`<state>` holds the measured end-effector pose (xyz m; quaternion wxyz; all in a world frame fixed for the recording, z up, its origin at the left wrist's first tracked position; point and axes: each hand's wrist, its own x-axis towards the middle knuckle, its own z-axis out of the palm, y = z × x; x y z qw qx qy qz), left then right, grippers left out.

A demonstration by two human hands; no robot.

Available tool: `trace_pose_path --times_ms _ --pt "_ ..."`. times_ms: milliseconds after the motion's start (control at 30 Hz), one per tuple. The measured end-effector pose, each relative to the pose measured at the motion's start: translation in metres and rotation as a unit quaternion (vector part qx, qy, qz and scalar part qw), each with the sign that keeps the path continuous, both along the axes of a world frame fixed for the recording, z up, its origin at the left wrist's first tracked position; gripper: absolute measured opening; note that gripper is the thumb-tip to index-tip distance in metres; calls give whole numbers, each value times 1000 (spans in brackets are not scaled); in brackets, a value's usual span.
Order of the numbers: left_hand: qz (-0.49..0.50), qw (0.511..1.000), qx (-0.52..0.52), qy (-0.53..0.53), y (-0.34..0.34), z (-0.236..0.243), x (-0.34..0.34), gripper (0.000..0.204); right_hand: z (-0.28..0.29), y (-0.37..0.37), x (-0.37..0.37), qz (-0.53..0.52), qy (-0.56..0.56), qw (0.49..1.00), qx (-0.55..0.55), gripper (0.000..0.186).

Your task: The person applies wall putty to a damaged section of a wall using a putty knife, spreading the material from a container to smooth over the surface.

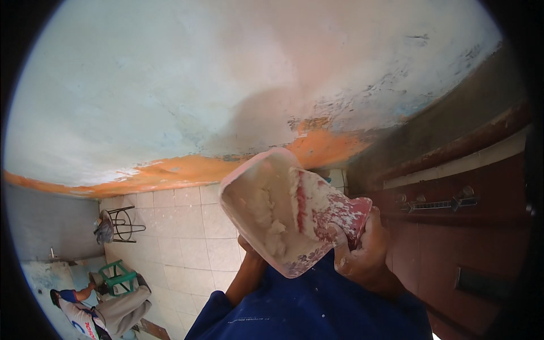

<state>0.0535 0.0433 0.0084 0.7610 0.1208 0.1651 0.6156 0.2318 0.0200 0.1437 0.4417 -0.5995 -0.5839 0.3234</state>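
In front of my body is a pale pink plastic tub (pixel 233 218), its rim crusted, with lumpy whitish putty (pixel 266 221) inside. My left hand (pixel 249 247) grips the tub from beneath its near left side; most of its fingers are hidden behind it. My right hand (pixel 362 246) is closed on a red plastic putty spreader (pixel 340 214), thumb on top. Smears of putty cover the spreader, and its broad edge reaches over the tub's right part. White residue coats my right fingers.
Ahead rises a wall (pixel 187 85) with patchy whitish coating and an orange strip (pixel 164 173) low down. A dark red door (pixel 419 255) with a handle stands right. On the tiled floor (pixel 181 249) at left are a metal-framed stool (pixel 126 224), a green plastic stool (pixel 120 277) and another person (pixel 116 314).
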Motion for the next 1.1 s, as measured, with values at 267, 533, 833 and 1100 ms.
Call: trace_pose_path --times_ms 267,533,833,1100 --pt "-21 999 42 -26 -12 -7 1 54 -18 2 -13 51 -98 987 112 38" --pt "-49 994 92 -34 -28 -22 -9 59 -23 2 -21 58 -104 988 103 41" --pt "-36 993 108 -19 -26 2 -2 55 -32 1 -30 56 -106 982 148 34" --pt "-19 996 38 75 -32 -2 -1 61 -32 5 -29 59 -47 995 70 27"
